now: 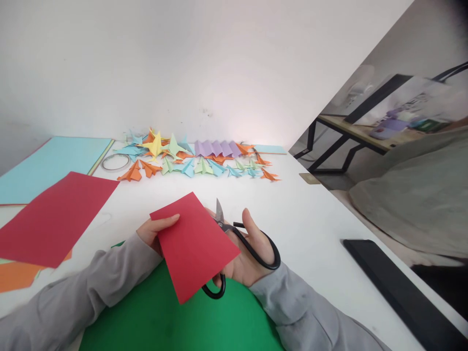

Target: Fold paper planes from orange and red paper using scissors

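Note:
My left hand [158, 231] pinches a red sheet of paper [197, 243] by its left edge, thumb on top and fingers behind. The sheet is tilted above the green paper [175, 312] at the table's front. A pair of scissors [248, 247] with black handles rests in my right hand [252, 258], palm turned up and thumb raised. One handle loop lies across the palm; the other shows below the red sheet. One blade tip points up past the sheet's right edge. The rest of the blades and several right fingers are hidden behind the paper.
Folded paper planes [186, 168] in several colours line the wall, with a purple pleated paper [217, 148] among them. A tape roll [115, 162] lies beside them. More red paper [62, 219] and light blue sheets [47, 168] lie left. A black bar [395, 287] lies right.

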### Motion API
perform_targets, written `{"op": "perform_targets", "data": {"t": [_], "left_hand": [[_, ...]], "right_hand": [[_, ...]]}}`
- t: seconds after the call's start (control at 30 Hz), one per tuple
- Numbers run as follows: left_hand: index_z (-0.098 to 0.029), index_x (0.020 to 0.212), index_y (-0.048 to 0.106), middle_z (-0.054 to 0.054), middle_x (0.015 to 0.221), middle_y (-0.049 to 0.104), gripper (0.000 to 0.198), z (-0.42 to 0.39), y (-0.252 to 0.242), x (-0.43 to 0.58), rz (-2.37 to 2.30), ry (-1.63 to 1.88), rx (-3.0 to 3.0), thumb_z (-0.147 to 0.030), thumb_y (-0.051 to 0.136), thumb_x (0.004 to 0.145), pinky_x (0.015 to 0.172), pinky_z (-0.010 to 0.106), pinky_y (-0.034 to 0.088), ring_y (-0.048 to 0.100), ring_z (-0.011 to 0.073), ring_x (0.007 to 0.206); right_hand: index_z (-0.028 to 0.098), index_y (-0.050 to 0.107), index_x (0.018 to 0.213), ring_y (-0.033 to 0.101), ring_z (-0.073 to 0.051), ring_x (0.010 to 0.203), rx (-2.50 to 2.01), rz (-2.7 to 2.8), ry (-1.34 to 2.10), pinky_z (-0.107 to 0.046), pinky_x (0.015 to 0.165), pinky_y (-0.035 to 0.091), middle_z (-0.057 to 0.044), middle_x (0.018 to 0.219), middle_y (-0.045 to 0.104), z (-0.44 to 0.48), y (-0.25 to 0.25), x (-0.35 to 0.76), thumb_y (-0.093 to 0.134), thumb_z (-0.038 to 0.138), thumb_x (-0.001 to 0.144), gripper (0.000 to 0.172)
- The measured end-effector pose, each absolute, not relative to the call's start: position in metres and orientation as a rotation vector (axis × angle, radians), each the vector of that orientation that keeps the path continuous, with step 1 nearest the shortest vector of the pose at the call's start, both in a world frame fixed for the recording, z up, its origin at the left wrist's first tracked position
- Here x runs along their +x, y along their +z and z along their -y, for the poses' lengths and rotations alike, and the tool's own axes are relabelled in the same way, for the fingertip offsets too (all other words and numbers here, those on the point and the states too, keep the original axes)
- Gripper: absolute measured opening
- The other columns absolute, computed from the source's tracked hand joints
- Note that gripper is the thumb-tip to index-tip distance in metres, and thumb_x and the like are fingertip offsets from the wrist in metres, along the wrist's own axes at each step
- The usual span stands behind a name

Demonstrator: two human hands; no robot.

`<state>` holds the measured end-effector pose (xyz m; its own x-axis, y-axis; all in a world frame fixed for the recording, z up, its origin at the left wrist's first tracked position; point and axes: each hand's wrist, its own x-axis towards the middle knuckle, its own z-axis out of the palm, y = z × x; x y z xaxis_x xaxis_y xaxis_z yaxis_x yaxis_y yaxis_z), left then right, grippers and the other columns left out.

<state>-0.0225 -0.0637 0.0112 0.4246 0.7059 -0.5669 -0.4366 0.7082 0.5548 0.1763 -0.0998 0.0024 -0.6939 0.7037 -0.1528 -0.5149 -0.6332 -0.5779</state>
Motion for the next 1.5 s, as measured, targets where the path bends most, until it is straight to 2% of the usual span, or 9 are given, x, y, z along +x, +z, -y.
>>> {"op": "perform_targets", "data": {"t": [0.17,0.27,0.43,0.6,0.93,1.03,1.17,1.4,1.5], "left_hand": [[-0.007,0.114,0.061,0.018,0.094,0.071,0.048,0.059,0.009,-0.026,-0.929,0.732,0.381,-0.027,0.069,0.071,0.073,0.040,0.055,0.068,0.0331,0.083],[-0.007,0.109,0.062,0.017,0.088,0.072,0.043,0.058,0.007,-0.025,-0.972,0.747,0.393,-0.025,0.070,0.070,0.069,0.037,0.056,0.069,0.0305,0.076],[-0.008,0.103,0.065,0.017,0.084,0.072,0.036,0.061,0.011,-0.025,-1.015,0.714,0.414,-0.027,0.068,0.072,0.066,0.040,0.056,0.069,0.0314,0.072],[-0.009,0.087,0.070,0.014,0.075,0.072,0.021,0.065,0.018,-0.028,-0.966,0.699,0.400,-0.024,0.062,0.075,0.063,0.036,0.056,0.069,0.0280,0.066],[-0.009,0.086,0.068,0.012,0.069,0.072,0.019,0.064,0.010,-0.026,-0.991,0.720,0.524,-0.022,0.070,0.072,0.055,0.032,0.056,0.068,0.0252,0.057],[-0.009,0.088,0.068,0.013,0.070,0.072,0.021,0.064,0.011,-0.026,-1.021,0.715,0.537,-0.022,0.070,0.072,0.054,0.033,0.056,0.068,0.0264,0.059],[-0.010,0.082,0.069,0.011,0.067,0.072,0.012,0.065,0.012,-0.025,-1.045,0.744,0.513,-0.019,0.068,0.073,0.051,0.030,0.055,0.067,0.0240,0.057],[-0.008,0.079,0.071,0.012,0.068,0.072,0.010,0.064,0.012,-0.028,-1.021,0.715,0.534,-0.015,0.065,0.073,0.051,0.029,0.054,0.067,0.0238,0.057],[-0.008,0.078,0.071,0.013,0.066,0.071,0.011,0.064,0.015,-0.029,-0.995,0.677,0.553,-0.015,0.062,0.075,0.051,0.028,0.054,0.067,0.0226,0.056]], "right_hand": [[0.028,0.030,0.132,0.048,-0.013,0.054,-0.475,0.663,2.302,-0.035,0.055,0.044,-0.009,0.102,0.059,0.099,0.002,0.178,-0.002,0.077,0.076,0.082],[0.027,0.031,0.132,0.049,-0.013,0.054,-0.449,0.648,2.319,-0.035,0.055,0.044,-0.009,0.101,0.059,0.100,0.003,0.177,-0.007,0.075,0.076,0.082],[0.024,0.037,0.128,0.051,-0.015,0.055,-0.422,0.604,2.328,-0.035,0.056,0.045,-0.007,0.090,0.060,0.103,0.004,0.177,-0.005,0.073,0.079,0.081],[0.024,0.037,0.127,0.050,-0.015,0.054,-0.390,0.581,2.331,-0.035,0.056,0.045,-0.004,0.081,0.059,0.103,0.004,0.177,-0.007,0.073,0.079,0.082],[0.025,0.035,0.129,0.053,-0.013,0.055,-0.451,0.634,2.334,-0.034,0.057,0.046,-0.008,0.100,0.062,0.103,0.004,0.178,-0.005,0.074,0.079,0.080],[0.025,0.038,0.126,0.055,-0.014,0.056,-0.418,0.627,2.348,-0.031,0.054,0.044,-0.006,0.090,0.062,0.104,0.003,0.178,-0.005,0.074,0.079,0.081],[0.022,0.044,0.122,0.056,-0.015,0.055,-0.385,0.635,2.396,-0.032,0.056,0.045,-0.001,0.070,0.059,0.104,0.000,0.179,-0.005,0.075,0.077,0.085],[0.020,0.043,0.122,0.056,-0.016,0.053,-0.430,0.754,2.452,-0.042,0.066,0.047,-0.001,0.062,0.061,0.100,-0.002,0.187,0.001,0.074,0.080,0.081],[0.019,0.042,0.123,0.057,-0.016,0.052,-0.387,0.762,2.459,-0.043,0.067,0.048,-0.003,0.067,0.064,0.099,-0.002,0.190,0.004,0.073,0.081,0.078]]}}
